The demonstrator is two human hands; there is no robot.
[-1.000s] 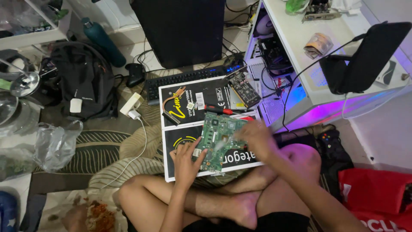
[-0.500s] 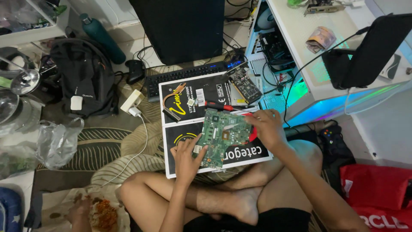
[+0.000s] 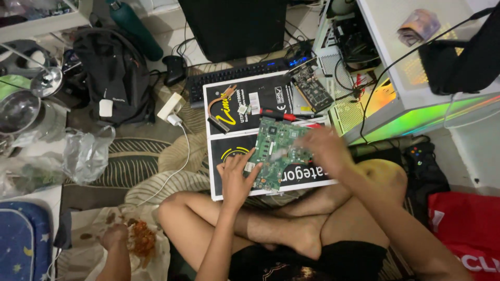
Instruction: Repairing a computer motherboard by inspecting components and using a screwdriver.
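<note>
A green circuit board [image 3: 278,151] lies on a black and white cardboard box [image 3: 229,156] in front of my crossed legs. My left hand [image 3: 237,177] rests on the board's lower left corner, fingers spread and pressing it down. My right hand [image 3: 325,151] is over the board's right edge and is blurred; whether it holds anything is unclear. A red-handled screwdriver [image 3: 284,116] lies on the box just above the board. A copper heat pipe [image 3: 219,112] lies at the box's upper left.
A black keyboard [image 3: 234,78] and a second circuit board [image 3: 311,91] lie beyond the box. A lit computer case [image 3: 411,99] stands to the right, a black backpack [image 3: 117,78] to the left. Another person's hand [image 3: 114,237] reaches into food at bottom left.
My right hand has slid from the board's top right edge down along its right side and is now blurred by motion. The left hand has stayed on the lower left corner.
</note>
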